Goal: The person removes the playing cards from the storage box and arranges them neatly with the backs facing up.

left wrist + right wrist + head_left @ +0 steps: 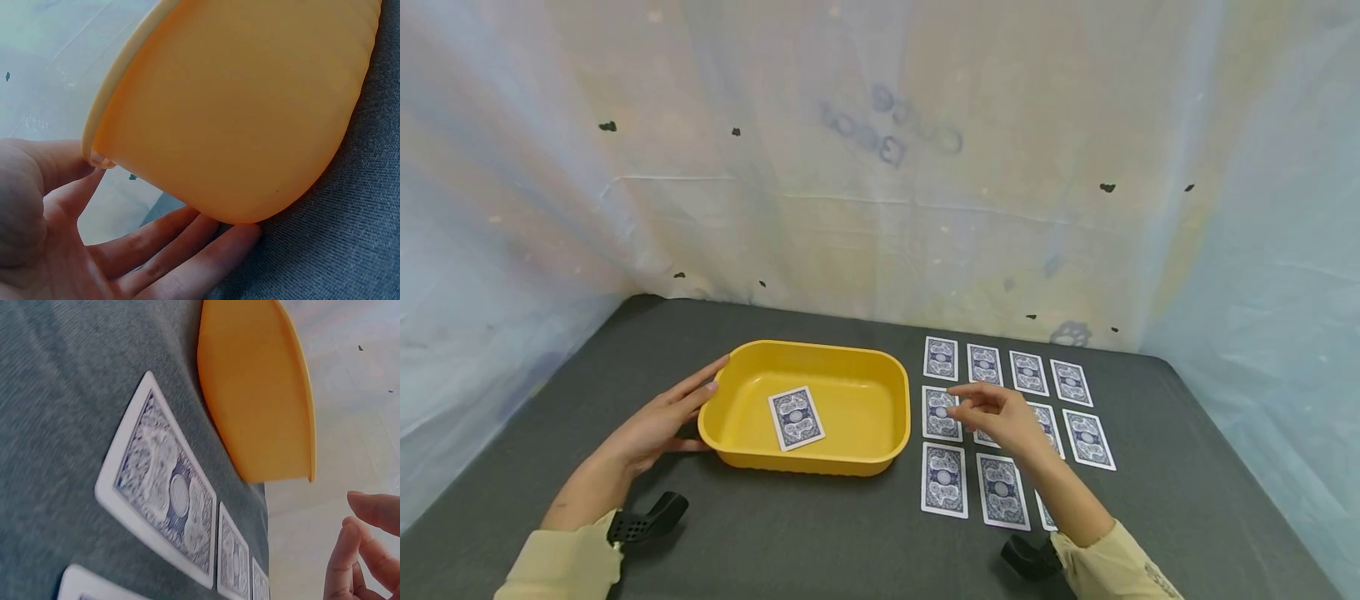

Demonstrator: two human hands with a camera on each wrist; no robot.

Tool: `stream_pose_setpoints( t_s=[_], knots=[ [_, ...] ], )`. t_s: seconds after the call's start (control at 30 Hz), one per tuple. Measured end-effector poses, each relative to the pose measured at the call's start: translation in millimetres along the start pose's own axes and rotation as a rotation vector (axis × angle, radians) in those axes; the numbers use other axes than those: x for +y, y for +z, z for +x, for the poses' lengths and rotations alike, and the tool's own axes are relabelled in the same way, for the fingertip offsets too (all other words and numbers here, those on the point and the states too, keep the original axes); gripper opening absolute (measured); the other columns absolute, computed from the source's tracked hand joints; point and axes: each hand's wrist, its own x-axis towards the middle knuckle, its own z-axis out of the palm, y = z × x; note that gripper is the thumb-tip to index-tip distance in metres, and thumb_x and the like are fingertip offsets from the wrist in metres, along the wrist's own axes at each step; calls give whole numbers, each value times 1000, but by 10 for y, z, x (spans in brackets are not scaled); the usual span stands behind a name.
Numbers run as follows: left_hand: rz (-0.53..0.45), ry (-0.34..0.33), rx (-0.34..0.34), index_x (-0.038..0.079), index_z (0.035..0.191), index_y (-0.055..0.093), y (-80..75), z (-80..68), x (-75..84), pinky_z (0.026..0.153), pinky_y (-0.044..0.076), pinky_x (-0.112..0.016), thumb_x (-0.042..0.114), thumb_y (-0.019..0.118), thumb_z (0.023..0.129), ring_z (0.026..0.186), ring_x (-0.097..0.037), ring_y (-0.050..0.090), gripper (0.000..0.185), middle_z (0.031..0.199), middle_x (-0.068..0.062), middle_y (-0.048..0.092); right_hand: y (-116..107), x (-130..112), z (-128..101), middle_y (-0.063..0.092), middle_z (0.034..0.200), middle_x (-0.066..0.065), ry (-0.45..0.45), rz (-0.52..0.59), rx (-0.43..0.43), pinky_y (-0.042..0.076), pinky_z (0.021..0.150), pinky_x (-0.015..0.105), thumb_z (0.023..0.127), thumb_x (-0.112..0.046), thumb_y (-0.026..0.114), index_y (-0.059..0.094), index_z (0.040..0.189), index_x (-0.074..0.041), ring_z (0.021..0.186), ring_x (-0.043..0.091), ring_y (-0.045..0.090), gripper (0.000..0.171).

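A yellow plastic tub (808, 348) stands on the grey cloth with one face-down blue-backed card (796, 418) lying inside. My left hand (688, 404) rests with straight fingers against the tub's left wall; in the left wrist view the thumb touches the rim and the fingers (181, 250) lie under the tub (237, 106). Right of the tub, several face-down cards (943, 479) lie in rows. My right hand (958, 402) hovers over the middle row's left card (934, 417), loosely curled and holding nothing. The right wrist view shows the fingertips (350, 562) above a card (162, 487) beside the tub (262, 394).
Pale plastic sheeting (880, 167) walls the table at the back and both sides. Black wrist mounts (647, 517) show at both sleeves near the front edge. Bare grey cloth (790, 533) lies in front of the tub.
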Motion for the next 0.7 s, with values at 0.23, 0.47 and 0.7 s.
stream_pose_setpoints(
  t_s=[0.23,0.47,0.7],
  knots=[
    [-4,-2,3,36,154,9,-11,4,3,87,53,-46,56,40,98,143,-45,17,68,162,-14,2,81,-69,56,65,84,4,-17,30,-34,50,72,32,85,-19,74,65,117,0,77,24,62,39],
    [-8,0,-2,36,154,9,-21,1,-6,87,53,-46,55,40,98,143,-45,16,67,162,-14,1,200,-177,142,67,86,7,-38,56,-56,52,76,37,85,-17,74,66,115,-1,79,29,62,35],
    [-9,3,-5,35,155,9,-9,2,-5,87,53,-46,55,40,98,142,-45,18,68,162,-14,2,305,-264,219,67,84,5,-77,49,-74,53,74,37,86,-15,73,66,114,0,76,27,61,33]
  ],
)
